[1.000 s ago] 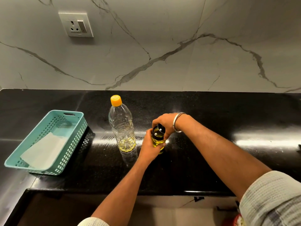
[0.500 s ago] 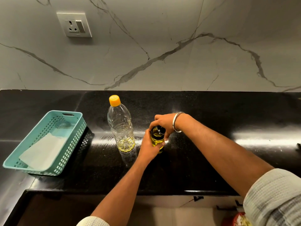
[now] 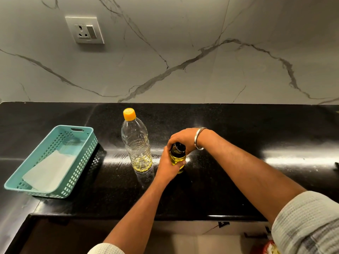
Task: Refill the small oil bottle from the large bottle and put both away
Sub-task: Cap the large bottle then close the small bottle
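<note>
Black counter [image 3: 238, 125]: upright small oil bottle [image 3: 176, 159], both hands' fingers [image 3: 180, 163] clamped around it.

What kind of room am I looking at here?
Most likely a home kitchen: a polished black stone countertop against a white marble-veined wall with a wall power socket, and a clear plastic oil bottle with an orange cap standing on the counter.

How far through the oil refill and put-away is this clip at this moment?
Pouring looks done: the small bottle holds yellow oil, and the large bottle stands capped, nearly empty. In hand: the left hand grips the small bottle while the right hand holds its black cap. Left: putting both away; the teal basket holds only white paper.
</note>
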{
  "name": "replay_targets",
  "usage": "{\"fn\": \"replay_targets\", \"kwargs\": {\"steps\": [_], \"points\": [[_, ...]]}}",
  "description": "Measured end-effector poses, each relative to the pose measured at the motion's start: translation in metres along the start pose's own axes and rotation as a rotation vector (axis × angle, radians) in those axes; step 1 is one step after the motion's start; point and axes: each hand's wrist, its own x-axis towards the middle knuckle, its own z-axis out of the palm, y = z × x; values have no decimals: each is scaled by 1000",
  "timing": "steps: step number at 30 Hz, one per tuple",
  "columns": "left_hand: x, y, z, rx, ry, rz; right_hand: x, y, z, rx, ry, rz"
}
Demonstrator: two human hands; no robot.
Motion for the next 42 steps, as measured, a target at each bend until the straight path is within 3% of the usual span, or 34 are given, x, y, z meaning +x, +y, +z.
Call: {"fn": "replay_targets", "kwargs": {"steps": [9, 17, 23, 30, 36, 42], "points": [[-1, 0, 1, 4, -6, -2, 3, -9, 14, 19, 144, 293], [-1, 0, 1, 11, 3, 1, -8, -10, -5, 91, 41, 438], [1, -2, 1, 0, 2, -3, -5, -10, -5, 133, -61, 258], [0, -2, 2, 16, 18, 6, -8, 4, -4, 51, -137, 385], [2, -3, 2, 17, 6, 10, -12, 9, -1, 291, 54, 333], [1, -2, 2, -2, 17, 0, 1, -6, 10, 289, 184, 203]]}}
